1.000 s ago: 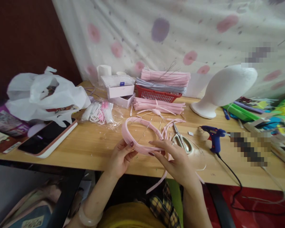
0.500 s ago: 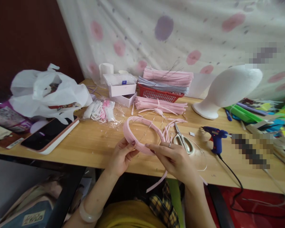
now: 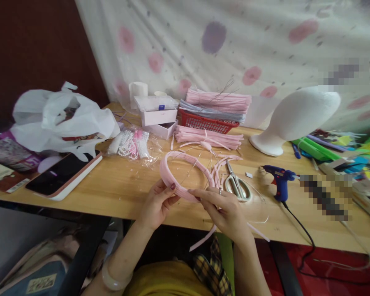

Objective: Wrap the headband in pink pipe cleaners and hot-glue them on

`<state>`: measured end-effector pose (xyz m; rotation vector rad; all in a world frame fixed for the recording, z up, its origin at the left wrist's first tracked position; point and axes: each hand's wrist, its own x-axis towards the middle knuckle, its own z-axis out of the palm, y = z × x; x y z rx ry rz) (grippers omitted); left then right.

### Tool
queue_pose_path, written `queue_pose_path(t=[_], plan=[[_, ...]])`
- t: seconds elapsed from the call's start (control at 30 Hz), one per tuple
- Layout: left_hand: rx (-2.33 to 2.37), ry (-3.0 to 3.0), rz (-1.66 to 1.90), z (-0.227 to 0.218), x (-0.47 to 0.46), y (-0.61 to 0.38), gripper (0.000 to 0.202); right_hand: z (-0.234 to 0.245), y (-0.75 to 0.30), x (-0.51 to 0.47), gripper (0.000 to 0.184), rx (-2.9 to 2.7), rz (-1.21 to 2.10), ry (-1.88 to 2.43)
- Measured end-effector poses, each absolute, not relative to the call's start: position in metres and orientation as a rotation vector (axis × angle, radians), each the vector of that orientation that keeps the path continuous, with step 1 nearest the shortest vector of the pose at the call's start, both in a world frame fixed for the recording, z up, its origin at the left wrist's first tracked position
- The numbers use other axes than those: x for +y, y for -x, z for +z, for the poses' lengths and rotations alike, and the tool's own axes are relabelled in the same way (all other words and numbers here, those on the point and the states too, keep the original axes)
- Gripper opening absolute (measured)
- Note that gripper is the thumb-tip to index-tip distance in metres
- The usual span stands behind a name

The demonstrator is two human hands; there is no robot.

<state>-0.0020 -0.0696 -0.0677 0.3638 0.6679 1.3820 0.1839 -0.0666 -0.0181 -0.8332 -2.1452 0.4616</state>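
A pink headband-like hoop of side-by-side fuzzy strips is held up just above the front of the table. My left hand pinches its lower left part between thumb and fingers. On the lower right part, my right hand grips the band with thumb and index finger. Loose pink strip ends hang below the right hand and stick out to its right. Beside that hand lie scissors with pale handles, partly among loose strips and thin wires. The fingertips behind the band are hidden.
A blue glue gun with a black cord stands right of the scissors. Pink strip bundles, a red basket and white boxes sit behind. A foam head is at back right; a phone and plastic bag are left.
My right hand has shifted slightly to the left along the band, uncovering more of the scissors' handles and the strip end. My left hand has stayed nearly still.
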Motion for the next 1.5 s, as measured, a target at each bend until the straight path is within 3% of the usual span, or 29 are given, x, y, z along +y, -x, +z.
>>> queue_pose_path(t=[0.7,1.5], plan=[[0.649,-0.347,1.379,-0.0711,-0.0704,0.0038,0.032,-0.0190,-0.1860,-0.0679,0.017,-2.065,0.751,0.953],[0.658,-0.367,1.375,-0.0706,-0.0694,0.0034,0.034,-0.0195,-0.1861,-0.0707,0.015,-2.099,0.652,1.010]])
